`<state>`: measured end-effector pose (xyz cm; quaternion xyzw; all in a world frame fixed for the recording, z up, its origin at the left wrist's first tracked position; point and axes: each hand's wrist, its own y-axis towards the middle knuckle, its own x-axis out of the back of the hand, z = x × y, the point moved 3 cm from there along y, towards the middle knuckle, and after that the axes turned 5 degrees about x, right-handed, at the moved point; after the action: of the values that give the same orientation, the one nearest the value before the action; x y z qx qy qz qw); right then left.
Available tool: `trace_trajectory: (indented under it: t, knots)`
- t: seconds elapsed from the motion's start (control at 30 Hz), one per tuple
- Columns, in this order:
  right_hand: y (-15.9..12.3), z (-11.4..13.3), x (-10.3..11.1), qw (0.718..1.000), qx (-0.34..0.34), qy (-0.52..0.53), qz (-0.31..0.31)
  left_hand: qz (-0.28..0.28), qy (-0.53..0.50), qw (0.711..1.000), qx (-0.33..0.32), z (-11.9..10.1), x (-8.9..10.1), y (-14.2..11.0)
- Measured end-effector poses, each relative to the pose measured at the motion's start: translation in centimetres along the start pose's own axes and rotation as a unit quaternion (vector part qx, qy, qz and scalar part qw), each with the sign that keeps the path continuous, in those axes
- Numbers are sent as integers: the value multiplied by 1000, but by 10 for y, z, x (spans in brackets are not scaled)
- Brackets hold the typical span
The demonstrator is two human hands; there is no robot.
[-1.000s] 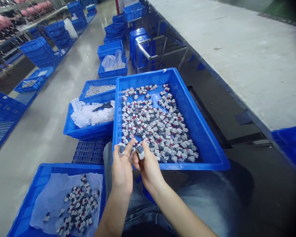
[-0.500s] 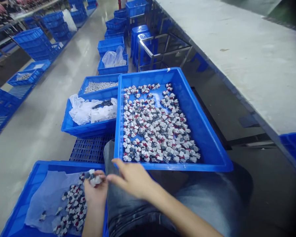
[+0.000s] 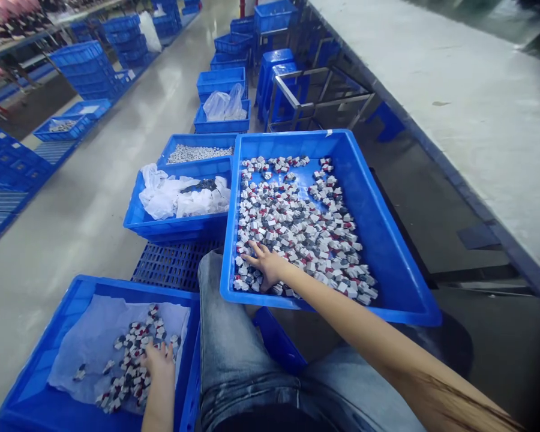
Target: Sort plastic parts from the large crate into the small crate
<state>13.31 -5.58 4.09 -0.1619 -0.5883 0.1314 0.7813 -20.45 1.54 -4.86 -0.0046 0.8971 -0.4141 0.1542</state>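
Observation:
A large blue tray (image 3: 387,252) rests on my lap, filled with several small white, grey and red parts (image 3: 306,228). My right hand (image 3: 266,264) lies on the parts at the tray's near left corner, fingers spread over them. Down at my left, a blue crate (image 3: 40,366) lined with white sheet holds a smaller pile of the same parts (image 3: 130,360). My left hand (image 3: 159,360) rests at the right edge of that pile, fingers bent down onto the parts; whether it holds one is hidden.
A blue crate with white plastic bags (image 3: 180,201) and another with small white pieces (image 3: 198,153) stand ahead on the floor. A perforated blue lid (image 3: 171,264) lies by my knee. A long grey table (image 3: 436,102) runs along the right; stacked blue crates (image 3: 87,69) far left.
Both hands were together at the big tray's near edge, each pinching a part. My left hand carried parts down into the left crate; my right hand swung left, then reached back into the tray.

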Motion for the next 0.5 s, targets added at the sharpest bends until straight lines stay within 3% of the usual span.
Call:
trace_trajectory:
  t: [0.1, 0.17, 0.37, 0.5]
  knots:
    - [2, -2, 4, 1000, 16, 6, 2, -119, -43, 992, -28, 7, -17, -2]
    - [2, -6, 4, 999, 26, 25, 4, -145, -62, 987, -40, 1, -33, -7]
    - [7, -12, -5, 996, 18, 89, -11, -121, -72, 987, -81, -34, -71, -33]
    - [4, -14, -14, 986, 20, 151, -68, -86, -63, 991, -84, -34, -97, -55]
